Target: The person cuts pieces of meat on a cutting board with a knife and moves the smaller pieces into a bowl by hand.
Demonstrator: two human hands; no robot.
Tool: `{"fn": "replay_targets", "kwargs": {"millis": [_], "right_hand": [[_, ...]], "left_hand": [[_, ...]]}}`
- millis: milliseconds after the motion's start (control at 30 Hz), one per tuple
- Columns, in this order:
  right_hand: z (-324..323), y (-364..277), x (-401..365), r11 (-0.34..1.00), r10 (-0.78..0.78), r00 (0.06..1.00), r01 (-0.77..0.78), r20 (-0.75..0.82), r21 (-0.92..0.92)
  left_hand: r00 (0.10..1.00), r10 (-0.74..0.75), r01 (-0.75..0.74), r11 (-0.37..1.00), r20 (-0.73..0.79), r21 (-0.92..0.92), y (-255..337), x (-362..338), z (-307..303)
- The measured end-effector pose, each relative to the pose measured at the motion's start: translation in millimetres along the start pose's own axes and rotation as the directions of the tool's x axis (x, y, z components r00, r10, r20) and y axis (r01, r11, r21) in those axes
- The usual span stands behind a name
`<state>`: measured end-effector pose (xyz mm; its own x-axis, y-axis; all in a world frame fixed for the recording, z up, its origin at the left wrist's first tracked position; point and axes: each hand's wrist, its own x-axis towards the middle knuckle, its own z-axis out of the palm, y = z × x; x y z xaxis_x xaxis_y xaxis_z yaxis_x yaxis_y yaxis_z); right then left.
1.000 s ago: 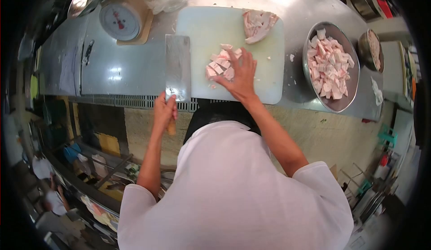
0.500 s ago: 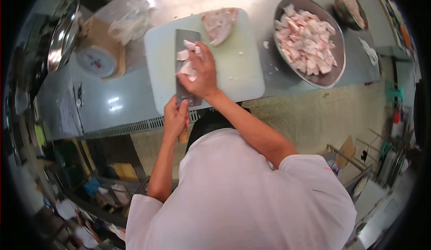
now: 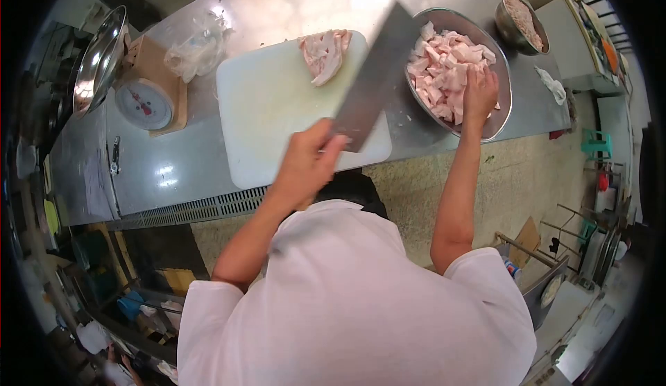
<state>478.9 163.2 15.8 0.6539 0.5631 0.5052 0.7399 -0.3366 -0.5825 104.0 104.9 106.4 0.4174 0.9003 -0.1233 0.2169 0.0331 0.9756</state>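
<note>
My left hand (image 3: 303, 164) grips the handle of a broad-bladed cleaver (image 3: 374, 74), raised with the blade slanting up and right across the board's right edge. My right hand (image 3: 481, 96) is over the large metal bowl (image 3: 504, 108), its fingers apart and resting on the pale pink chunks of fatty meat (image 3: 444, 63) heaped inside. Some fingertips are partly hidden among the chunks. On the white cutting board (image 3: 277, 122) lies one larger uncut piece of meat (image 3: 326, 54), near the far edge.
A smaller metal bowl of ground-looking food (image 3: 524, 22) stands at the back right, near a white cloth (image 3: 550, 84). To the left are a dial scale (image 3: 144, 104), a cardboard box (image 3: 149, 60), clear plastic bags (image 3: 198, 46) and a shiny metal bowl (image 3: 100, 60).
My right hand has moved right from the cleaver blade to the large bowl. The cut pieces no longer lie on the blade. My left hand has lifted and swung the cleaver rightward.
</note>
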Motion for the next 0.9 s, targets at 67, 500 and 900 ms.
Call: {"fn": "replay_targets", "kwargs": {"millis": [67, 500, 900], "right_hand": [[-11, -20, -8, 0.992, -0.063, 0.997, 0.067, -0.044, 0.108], [146, -177, -44, 0.849, -0.521, 0.302, 0.087, 0.798, 0.521], [83, -211, -177, 0.683, -0.512, 0.794, 0.146, 0.327, 0.715]], "left_hand": [[0.983, -0.133, 0.122, 0.989, -0.129, -0.084, -4, -13, -30], [0.789, -0.386, 0.528, 0.824, -0.478, 0.206, -112, -106, -98], [0.908, -0.070, 0.303, 0.790, -0.413, 0.534, -19, -85, -84]]}}
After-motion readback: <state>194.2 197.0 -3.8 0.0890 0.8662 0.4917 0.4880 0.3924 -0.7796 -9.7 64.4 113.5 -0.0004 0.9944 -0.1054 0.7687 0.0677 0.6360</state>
